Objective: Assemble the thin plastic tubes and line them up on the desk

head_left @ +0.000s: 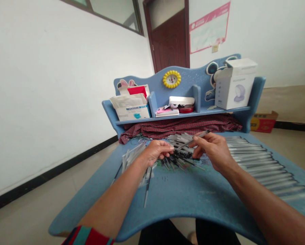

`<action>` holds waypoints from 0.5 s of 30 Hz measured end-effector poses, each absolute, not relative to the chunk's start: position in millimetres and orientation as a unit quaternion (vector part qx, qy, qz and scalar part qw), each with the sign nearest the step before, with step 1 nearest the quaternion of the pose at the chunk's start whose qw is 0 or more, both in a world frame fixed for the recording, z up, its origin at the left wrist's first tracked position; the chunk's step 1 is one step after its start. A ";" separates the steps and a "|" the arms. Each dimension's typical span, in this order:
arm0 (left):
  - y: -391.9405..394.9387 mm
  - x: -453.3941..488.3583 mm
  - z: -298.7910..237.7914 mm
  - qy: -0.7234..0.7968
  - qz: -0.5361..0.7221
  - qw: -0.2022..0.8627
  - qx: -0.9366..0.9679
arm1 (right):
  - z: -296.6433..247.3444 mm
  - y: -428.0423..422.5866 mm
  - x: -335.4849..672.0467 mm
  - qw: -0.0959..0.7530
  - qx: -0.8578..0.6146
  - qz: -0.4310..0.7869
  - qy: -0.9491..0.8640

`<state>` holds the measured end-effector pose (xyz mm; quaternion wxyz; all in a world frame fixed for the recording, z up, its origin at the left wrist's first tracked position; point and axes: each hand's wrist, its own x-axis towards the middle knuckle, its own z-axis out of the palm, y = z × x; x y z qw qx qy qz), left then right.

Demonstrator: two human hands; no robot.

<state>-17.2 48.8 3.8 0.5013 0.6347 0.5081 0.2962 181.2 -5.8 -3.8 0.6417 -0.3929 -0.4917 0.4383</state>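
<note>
My right hand grips a grey, see-through pen with a dark end, slanting down toward my left hand. The thumb and fingers of my left hand are pinched together just left of the pen's lower end; whatever they hold is too small to make out. Beneath both hands lies a loose heap of black-ended thin pen parts. Behind it are more grey pen pieces. Clear tubes are piled left of my left hand. On the right, several pens lie side by side in a long row.
The blue desk has a curved front edge and a raised shelf at the back. On the shelf stand an opened mask box, a red round tin and a tall white box. Checked cloth is bunched below.
</note>
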 end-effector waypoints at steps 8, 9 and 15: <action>46.3 -16.2 6.9 0.483 0.309 0.556 0.601 | -3.5 -9.2 178.7 0.662 -0.361 0.430 -0.497; 45.8 -15.8 6.9 0.482 0.310 0.558 0.601 | -3.7 -9.3 178.6 0.662 -0.360 0.429 -0.498; 43.5 -13.4 6.7 0.474 0.301 0.567 0.603 | -4.5 -9.1 178.2 0.655 -0.356 0.428 -0.511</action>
